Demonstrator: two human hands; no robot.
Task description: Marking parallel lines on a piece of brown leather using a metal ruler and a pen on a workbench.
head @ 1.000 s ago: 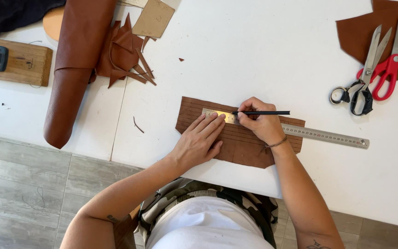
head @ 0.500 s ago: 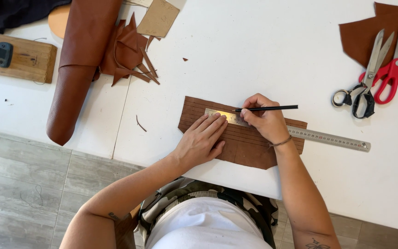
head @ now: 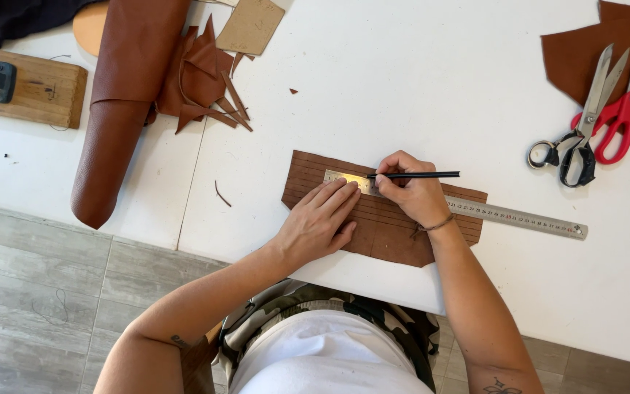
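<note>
1. Overhead, from the head camera: white table (head: 373,80) with a brown leather piece (head: 388,230) lying near its front edge, scored with parallel lines.
2. Across that piece, slanting down to the right: a steel ruler (head: 519,217), its far end out on bare table.
3. Left hand (head: 320,222) spread flat, fingers extended, pressing on the leather piece with fingertips at the ruler's near end.
4. Right hand (head: 408,195) curled narrow around a thin black pen (head: 417,175), tip down at the ruler's upper edge, shaft pointing right.
5. Upper right: 2 pairs of scissors, a red-handled pair (head: 620,109) and a black-handled pair (head: 581,128), overlapping, blades resting on a dark brown leather sheet (head: 585,51).
6. Upper left: a rolled brown leather hide (head: 122,109), leather scraps (head: 202,80) just beside it, a tan card piece (head: 251,25) above, and a wooden block (head: 34,87) further left.
7. Below the table edge: grey tiled floor (head: 45,292).
</note>
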